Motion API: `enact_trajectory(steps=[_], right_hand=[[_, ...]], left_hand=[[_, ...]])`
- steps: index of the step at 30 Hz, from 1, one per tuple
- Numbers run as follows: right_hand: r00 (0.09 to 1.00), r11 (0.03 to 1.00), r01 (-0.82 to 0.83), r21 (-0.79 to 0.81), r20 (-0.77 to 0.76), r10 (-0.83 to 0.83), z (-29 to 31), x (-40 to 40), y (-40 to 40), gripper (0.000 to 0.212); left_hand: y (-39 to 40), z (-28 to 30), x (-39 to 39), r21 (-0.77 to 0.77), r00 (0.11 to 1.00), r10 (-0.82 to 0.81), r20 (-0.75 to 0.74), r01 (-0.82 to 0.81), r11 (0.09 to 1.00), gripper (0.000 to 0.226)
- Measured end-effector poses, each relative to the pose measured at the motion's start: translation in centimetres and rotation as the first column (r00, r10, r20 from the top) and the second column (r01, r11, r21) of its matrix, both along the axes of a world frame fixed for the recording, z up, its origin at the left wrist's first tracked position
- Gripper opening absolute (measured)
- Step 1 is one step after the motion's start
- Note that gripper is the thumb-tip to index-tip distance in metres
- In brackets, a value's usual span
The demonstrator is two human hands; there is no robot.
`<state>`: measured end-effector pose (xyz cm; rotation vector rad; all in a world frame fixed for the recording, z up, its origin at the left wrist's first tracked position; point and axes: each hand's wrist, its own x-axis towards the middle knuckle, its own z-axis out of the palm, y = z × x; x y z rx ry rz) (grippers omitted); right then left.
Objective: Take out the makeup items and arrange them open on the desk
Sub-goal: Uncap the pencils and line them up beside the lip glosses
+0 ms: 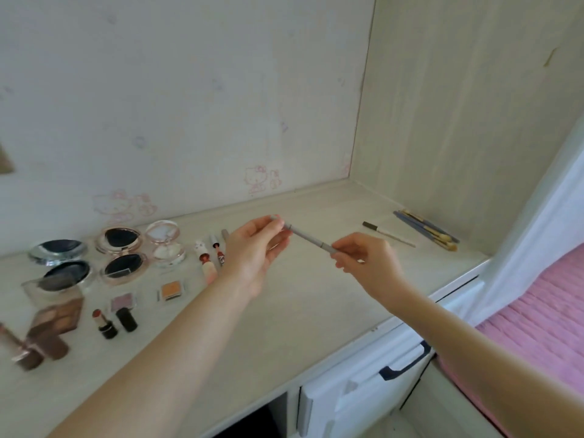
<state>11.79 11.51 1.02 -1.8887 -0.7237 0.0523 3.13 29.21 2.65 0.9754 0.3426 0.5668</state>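
Note:
A thin grey makeup pencil (308, 237) hangs level above the pale desk (316, 305). My left hand (252, 248) pinches its far left end, and my right hand (363, 260) pinches its right end. To the left, open compacts (121, 252) lie with lids up, next to a clear powder compact (165, 245). Two open lip tubes (211, 257) lie just left of my left wrist. An uncapped red lipstick (102, 324) and its black cap (126, 319) stand near the front. Small eyeshadow pans (172, 290) sit between them.
Blue-handled brushes (426, 230) and a thin applicator (388, 234) lie at the desk's back right by the side wall. A brown palette and tubes (47, 330) crowd the front left. Below the desk edge is a white drawer with a dark handle (407, 361); pink bedding (537, 311) is at right.

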Motion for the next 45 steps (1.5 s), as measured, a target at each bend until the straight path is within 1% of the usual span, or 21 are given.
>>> enact_trajectory(steps=[2,4,7,9,13,15,19,21,23,25,27,30,33,35,38,39,42,44,45], right_hand=[[0.994,0.996,-0.066,0.062,-0.083,0.071,-0.2,-2.0,1.0,0.021],[0.977,0.988,-0.119,0.103,-0.167,0.135,-0.5,-3.8,2.0,0.018],[0.946,0.977,-0.158,0.143,-0.261,0.191,-0.8,-6.4,3.5,0.018],[0.935,0.978,-0.162,0.132,-0.296,0.195,-1.0,-8.1,4.3,0.018],[0.887,0.959,-0.229,0.166,-0.371,0.275,-1.5,-11.5,5.6,0.010],[0.869,0.949,-0.265,0.171,-0.385,0.311,-1.6,-12.8,6.3,0.010],[0.851,0.924,-0.367,0.112,-0.360,0.382,-1.6,-14.4,7.4,0.009],[0.839,0.911,-0.401,0.101,-0.358,0.409,-1.5,-14.8,7.7,0.010],[0.838,0.906,-0.412,0.090,-0.352,0.416,-1.2,-14.9,7.9,0.012],[0.839,0.903,-0.423,0.071,-0.345,0.421,-0.9,-14.7,8.2,0.014],[0.829,0.897,-0.437,0.065,-0.357,0.430,-0.7,-14.6,8.6,0.015],[0.786,0.878,-0.469,0.095,-0.408,0.464,-0.5,-14.8,9.1,0.016],[0.713,0.842,-0.521,0.138,-0.472,0.518,-0.3,-15.1,9.6,0.020],[0.690,0.805,-0.587,0.085,-0.466,0.553,-0.5,-15.3,9.9,0.018],[0.738,0.766,-0.637,-0.083,-0.352,0.576,-1.4,-15.6,10.4,0.012],[0.749,0.765,-0.635,-0.106,-0.324,0.578,-1.7,-15.7,10.6,0.011],[0.764,0.770,-0.630,-0.104,-0.261,0.590,-2.1,-16.0,11.0,0.010],[0.796,0.781,-0.605,-0.159,-0.159,0.584,-2.4,-16.0,11.3,0.014],[0.805,0.786,-0.593,-0.173,-0.118,0.582,-2.6,-16.1,11.4,0.015]], left_hand=[[0.7,0.0,-2.2,-0.028,0.999,0.028,0.016,-0.028,0.999,0.004],[1.2,-0.2,-4.4,0.000,0.998,0.053,0.022,-0.053,0.999,0.002],[1.8,-0.6,-7.7,0.167,0.993,0.109,-0.038,-0.101,0.981,0.013],[1.9,-0.9,-9.5,0.265,0.987,0.136,-0.085,-0.109,0.958,0.018],[2.1,-1.1,-12.5,0.332,0.987,0.136,-0.082,-0.102,0.938,0.014],[2.3,-1.0,-13.8,0.349,0.989,0.132,-0.063,-0.102,0.932,0.015],[2.8,-0.5,-16.0,0.388,0.987,0.159,-0.002,-0.146,0.910,0.010],[3.2,-0.2,-17.0,0.427,0.981,0.196,0.006,-0.179,0.886,0.010],[3.8,-0.2,-18.0,0.488,0.973,0.230,-0.022,-0.190,0.852,0.008],[4.4,-0.4,-18.9,0.608,0.954,0.284,-0.095,-0.170,0.776,0.006],[4.9,-1.0,-19.6,0.734,0.925,0.340,-0.168,-0.113,0.670,0.004],[5.2,-1.8,-20.6,0.862,0.895,0.383,-0.227,0.002,0.507,0.007],[5.2,-2.6,-21.6,0.951,0.880,0.414,-0.233,0.117,0.288,0.010],[5.2,-3.2,-22.2,0.969,0.881,0.415,-0.230,0.169,0.178,0.012],[5.3,-3.8,-22.9,0.977,0.889,0.405,-0.214,0.198,0.082,0.014],[5.4,-3.9,-23.1,0.978,0.892,0.403,-0.205,0.198,0.059,0.015],[5.5,-4.3,-23.7,0.984,0.900,0.402,-0.167,0.180,0.006,0.018],[5.6,-4.7,-24.2,0.986,0.899,0.414,-0.141,0.166,-0.024,0.019],[5.7,-4.8,-24.4,0.987,0.898,0.419,-0.135,0.157,-0.017,0.017]])
